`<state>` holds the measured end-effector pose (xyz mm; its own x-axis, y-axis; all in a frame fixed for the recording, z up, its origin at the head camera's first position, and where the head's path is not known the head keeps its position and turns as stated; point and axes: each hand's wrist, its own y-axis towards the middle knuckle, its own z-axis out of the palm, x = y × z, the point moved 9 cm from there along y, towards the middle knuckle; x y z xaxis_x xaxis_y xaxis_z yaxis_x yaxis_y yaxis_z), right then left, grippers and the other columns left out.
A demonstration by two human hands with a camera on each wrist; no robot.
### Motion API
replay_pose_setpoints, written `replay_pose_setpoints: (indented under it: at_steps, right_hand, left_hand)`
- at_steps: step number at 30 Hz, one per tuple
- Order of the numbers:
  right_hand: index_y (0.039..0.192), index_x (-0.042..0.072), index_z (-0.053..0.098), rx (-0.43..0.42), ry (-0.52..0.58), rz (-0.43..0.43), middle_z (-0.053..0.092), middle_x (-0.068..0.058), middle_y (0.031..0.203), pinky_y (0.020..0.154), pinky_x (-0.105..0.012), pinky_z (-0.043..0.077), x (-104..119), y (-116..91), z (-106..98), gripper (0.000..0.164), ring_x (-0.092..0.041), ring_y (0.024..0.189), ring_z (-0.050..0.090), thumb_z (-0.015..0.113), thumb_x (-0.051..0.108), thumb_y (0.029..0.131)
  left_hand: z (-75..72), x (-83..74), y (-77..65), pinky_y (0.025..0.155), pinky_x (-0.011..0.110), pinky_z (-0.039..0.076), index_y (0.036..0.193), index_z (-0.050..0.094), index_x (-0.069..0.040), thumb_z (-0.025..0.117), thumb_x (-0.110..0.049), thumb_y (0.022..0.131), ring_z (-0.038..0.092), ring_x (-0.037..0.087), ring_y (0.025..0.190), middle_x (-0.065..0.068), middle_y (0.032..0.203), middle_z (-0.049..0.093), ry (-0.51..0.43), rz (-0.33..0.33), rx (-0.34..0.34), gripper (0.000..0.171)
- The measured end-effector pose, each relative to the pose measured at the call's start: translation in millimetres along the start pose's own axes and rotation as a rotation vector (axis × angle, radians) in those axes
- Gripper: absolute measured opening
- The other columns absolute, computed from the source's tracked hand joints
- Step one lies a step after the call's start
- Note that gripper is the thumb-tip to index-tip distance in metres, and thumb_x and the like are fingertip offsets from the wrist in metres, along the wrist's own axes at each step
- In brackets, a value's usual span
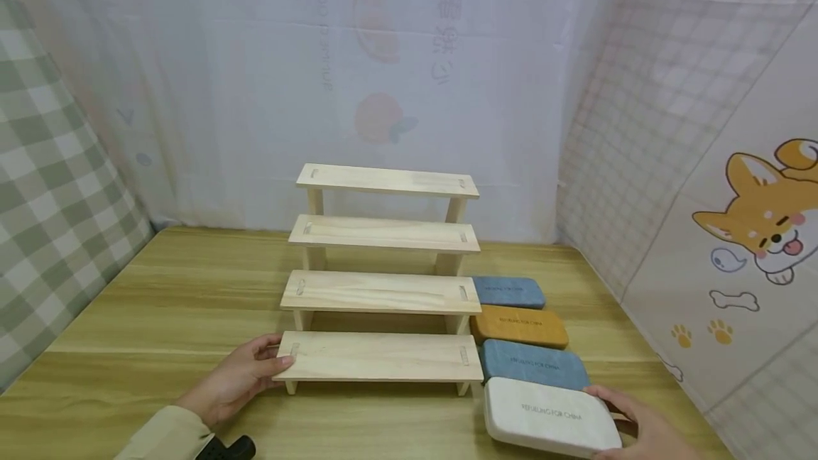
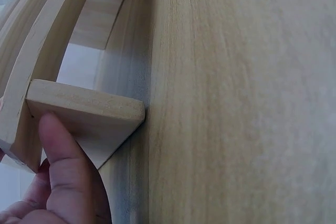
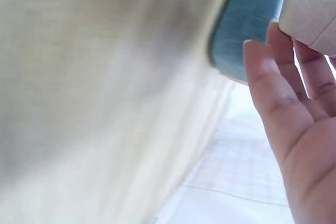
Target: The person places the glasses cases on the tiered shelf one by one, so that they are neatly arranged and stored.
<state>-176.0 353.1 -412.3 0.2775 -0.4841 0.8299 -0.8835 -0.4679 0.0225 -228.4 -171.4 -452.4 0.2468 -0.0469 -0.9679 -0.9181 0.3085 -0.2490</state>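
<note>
A stepped wooden display stand (image 1: pixel 380 357) with several shelves stands in the middle of the table. At the left end of its lowest shelf, my left hand (image 1: pixel 239 378) grips the board, thumb on top; in the left wrist view a finger (image 2: pixel 63 145) touches the support leg (image 2: pixel 89 100). My right hand (image 1: pixel 645 428) holds the right end of a white glasses case (image 1: pixel 552 417) with lettering on its lid. This case overlaps the front blue case (image 1: pixel 533 363) in the head view. In the right wrist view, fingertips (image 3: pixel 260 59) lie near the white case's end.
Behind the front blue case, an orange case (image 1: pixel 520 325) and another blue case (image 1: pixel 508 291) lie in a row along the stand's right side. A white curtain (image 1: pixel 255 126) hangs behind the wooden table (image 1: pixel 192 282), with a checked cloth (image 1: pixel 57 183) at left.
</note>
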Motion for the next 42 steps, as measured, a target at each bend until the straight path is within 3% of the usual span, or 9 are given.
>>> replay_pose_setpoints:
  at_steps: [2,4,6,8,11,19,27,38,42]
  right_hand:
    - [0.132,0.052,0.041,-0.018,-0.006,-0.012,0.043,0.037,0.124,0.075,-0.017,0.05,7,1,-2,0.086,0.013,0.104,0.047,0.073,-0.007,0.079]
    - [0.132,0.051,0.04,-0.046,-0.065,-0.024,0.042,0.037,0.124,0.075,-0.016,0.049,16,4,-6,0.086,0.013,0.104,0.048,0.074,-0.007,0.077]
    - [0.135,0.037,0.046,-0.073,-0.112,-0.038,0.043,0.036,0.124,0.075,-0.015,0.049,26,8,-11,0.08,0.012,0.102,0.049,0.075,-0.007,0.075]
    - [0.136,0.016,0.05,-0.103,-0.169,-0.093,0.044,0.034,0.125,0.076,-0.013,0.048,38,13,-15,0.074,0.01,0.101,0.05,0.078,-0.007,0.072]
    - [0.126,-0.015,0.049,-0.162,-0.22,-0.158,0.049,0.03,0.124,0.077,-0.011,0.048,56,21,-23,0.069,0.007,0.099,0.053,0.081,-0.009,0.066]
    - [0.129,-0.013,0.047,-0.182,-0.245,-0.125,0.05,0.029,0.12,0.078,-0.013,0.048,88,57,-40,0.069,0.005,0.099,0.054,0.081,-0.004,0.069]
    - [0.134,-0.013,0.043,-0.124,-0.209,-0.155,0.051,0.02,0.12,0.073,-0.019,0.052,124,98,-52,0.072,0.002,0.098,0.057,0.08,-0.004,0.072]
    - [0.14,-0.007,0.041,-0.093,-0.227,-0.094,0.051,-0.018,0.129,0.076,-0.023,0.053,159,145,-63,0.073,0.004,0.103,0.054,0.078,0.005,0.078]
    - [0.142,-0.002,0.041,-0.08,-0.227,-0.046,0.052,-0.021,0.131,0.075,-0.026,0.054,169,165,-65,0.074,-0.006,0.105,0.057,0.078,0.01,0.08]
  left_hand:
    - [0.4,0.2,0.1,0.09,0.036,0.05,0.143,0.007,0.019,0.059,-0.013,0.096,0.056,0.017,0.103,0.029,0.132,0.04,-0.008,0.001,0.006,0.077]
    - [0.6,0.4,0.1,0.09,0.037,0.05,0.143,0.007,0.019,0.059,-0.014,0.096,0.056,0.016,0.103,0.029,0.132,0.041,-0.008,0.002,0.011,0.078]
    - [0.9,0.7,0.0,0.091,0.037,0.049,0.143,0.007,0.019,0.06,-0.015,0.096,0.056,0.016,0.103,0.029,0.132,0.04,-0.005,0.003,0.016,0.078]
    - [1.1,1.1,0.0,0.091,0.037,0.05,0.143,0.008,0.02,0.061,-0.016,0.096,0.056,0.016,0.103,0.029,0.132,0.041,-0.005,0.003,0.017,0.079]
    - [1.2,2.1,0.2,0.09,0.035,0.05,0.143,0.008,0.019,0.061,-0.016,0.096,0.057,0.016,0.102,0.028,0.131,0.042,-0.011,-0.001,0.015,0.079]
    - [-0.3,5.4,0.6,0.092,0.036,0.048,0.144,0.009,0.017,0.06,-0.016,0.096,0.055,0.016,0.104,0.031,0.135,0.036,-0.01,-0.029,-0.004,0.078]
    - [0.9,2.6,0.1,0.087,0.032,0.05,0.143,0.01,0.02,0.062,-0.013,0.095,0.058,0.015,0.099,0.022,0.125,0.048,-0.041,0.008,0.008,0.077]
    - [-0.1,1.4,0.6,0.089,0.033,0.049,0.145,0.01,0.016,0.058,-0.013,0.097,0.057,0.016,0.102,0.025,0.131,0.044,-0.027,-0.01,0.0,0.074]
    - [-1.9,2.3,-0.1,0.089,0.034,0.049,0.145,0.01,0.016,0.058,-0.015,0.097,0.056,0.016,0.103,0.027,0.133,0.042,-0.019,-0.018,-0.01,0.074]
